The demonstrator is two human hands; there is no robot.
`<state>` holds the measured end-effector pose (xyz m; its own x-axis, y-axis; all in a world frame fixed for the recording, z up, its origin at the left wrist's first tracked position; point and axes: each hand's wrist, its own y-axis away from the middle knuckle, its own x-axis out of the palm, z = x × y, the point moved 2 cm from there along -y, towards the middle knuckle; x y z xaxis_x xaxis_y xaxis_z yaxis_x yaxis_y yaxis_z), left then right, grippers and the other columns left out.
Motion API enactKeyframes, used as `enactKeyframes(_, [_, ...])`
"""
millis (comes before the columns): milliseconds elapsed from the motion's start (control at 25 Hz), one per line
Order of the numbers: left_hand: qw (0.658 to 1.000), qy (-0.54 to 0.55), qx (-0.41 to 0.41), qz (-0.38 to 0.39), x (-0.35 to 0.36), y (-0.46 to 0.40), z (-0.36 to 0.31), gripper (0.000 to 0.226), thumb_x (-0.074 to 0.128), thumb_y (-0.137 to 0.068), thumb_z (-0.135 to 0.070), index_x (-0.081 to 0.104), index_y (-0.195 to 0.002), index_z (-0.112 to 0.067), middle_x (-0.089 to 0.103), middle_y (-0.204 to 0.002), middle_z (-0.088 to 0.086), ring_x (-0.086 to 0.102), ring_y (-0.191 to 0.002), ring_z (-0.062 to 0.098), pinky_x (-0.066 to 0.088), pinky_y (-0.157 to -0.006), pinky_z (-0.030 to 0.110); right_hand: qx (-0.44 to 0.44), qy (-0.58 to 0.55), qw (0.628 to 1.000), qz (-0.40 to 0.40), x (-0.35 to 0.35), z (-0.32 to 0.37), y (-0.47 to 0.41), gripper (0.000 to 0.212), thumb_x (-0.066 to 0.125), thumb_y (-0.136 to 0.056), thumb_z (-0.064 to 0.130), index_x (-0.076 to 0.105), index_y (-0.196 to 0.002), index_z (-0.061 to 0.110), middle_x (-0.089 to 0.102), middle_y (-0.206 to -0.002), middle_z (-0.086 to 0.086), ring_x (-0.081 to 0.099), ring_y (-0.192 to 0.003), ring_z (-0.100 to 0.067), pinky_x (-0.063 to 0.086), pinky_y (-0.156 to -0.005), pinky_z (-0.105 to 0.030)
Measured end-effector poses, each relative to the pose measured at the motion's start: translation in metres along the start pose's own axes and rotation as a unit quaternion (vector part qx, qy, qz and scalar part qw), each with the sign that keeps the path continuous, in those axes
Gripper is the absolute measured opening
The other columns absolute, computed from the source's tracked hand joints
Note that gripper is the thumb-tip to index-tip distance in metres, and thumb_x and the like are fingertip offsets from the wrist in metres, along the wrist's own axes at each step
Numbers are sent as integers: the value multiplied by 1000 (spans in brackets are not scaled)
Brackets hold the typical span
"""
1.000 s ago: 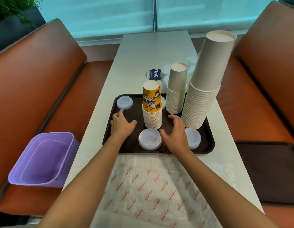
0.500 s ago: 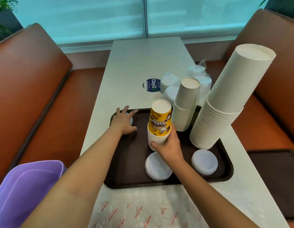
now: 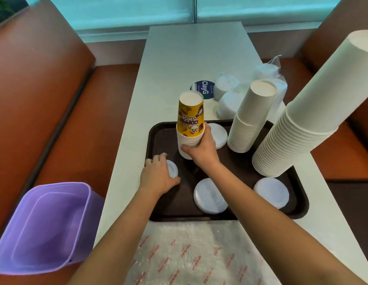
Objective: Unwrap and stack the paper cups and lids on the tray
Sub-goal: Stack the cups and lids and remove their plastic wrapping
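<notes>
The right hand (image 3: 201, 149) was wrapped round the lower rims of the yellow stack (image 3: 190, 124), a short column of upturned cups with a printed yellow cup on top and white rims below. The stack's long axis stood nearly upright, tipped slightly toward the far side, at the left-centre of the tray (image 3: 158, 210); whether its base touched the tray could not be told. The left hand (image 3: 158, 175) lay just to the near left, fingers curled over a small lid (image 3: 172, 170) at the tray's left edge.

Two taller white stacks stood to the right: a middle stack (image 3: 251, 120) and a big stack (image 3: 306, 116) leaning right. Flat lid piles (image 3: 210, 195) sat at the tray's near side, another (image 3: 219, 134) just behind the right hand. Wrapped lids (image 3: 228, 93) lay on the table beyond the tray.

The right hand, already holding it, seemed best placed to shift the yellow stack.
</notes>
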<state>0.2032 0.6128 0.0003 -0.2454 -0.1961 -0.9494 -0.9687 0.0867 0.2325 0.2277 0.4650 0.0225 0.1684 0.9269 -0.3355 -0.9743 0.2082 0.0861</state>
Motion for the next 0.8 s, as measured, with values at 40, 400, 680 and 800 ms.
enactKeyframes(40, [1000, -3, -4, -1, 2, 5, -1, 85, 68, -77, -52, 27, -143, -17, 38, -143, 5, 38, -126, 26, 41, -97, 34, -2, 2, 1000, 3, 6, 2, -3, 84, 81, -68, 12, 33, -136, 18, 49, -131, -3, 48, -121, -18, 41, -91, -25])
enactKeyframes(400, [1000, 12, -4, -6, 14, 8, -2, 84, 62, -75, -65, 32, -141, -22, 37, -144, 5, 38, -127, 29, 40, -99, 38, -27, 219, 975, 20, 6, 0, -9, 75, 58, -88, 15, 15, -150, 8, 16, -156, -11, 14, -145, -26, 20, -116, -37])
enactKeyframes(680, [1000, 22, -1, -5, 15, 8, 0, 76, 58, -80, -61, 31, -142, -28, 33, -146, 3, 35, -130, 27, 38, -102, 38, 28, 498, 856, 134, -13, -33, -25, 63, 37, -99, 44, 9, -152, 22, 0, -160, -10, -3, -145, -37, 6, -117, -51])
enactKeyframes(800, [999, 31, -8, -3, 14, 11, 0, 77, 54, -80, -66, 31, -142, -27, 34, -146, 5, 35, -130, 28, 38, -102, 39, -2, 491, 855, 166, -10, -31, -5, 58, 35, -99, 44, 17, -150, 23, 7, -159, -8, 5, -145, -35, 12, -117, -49])
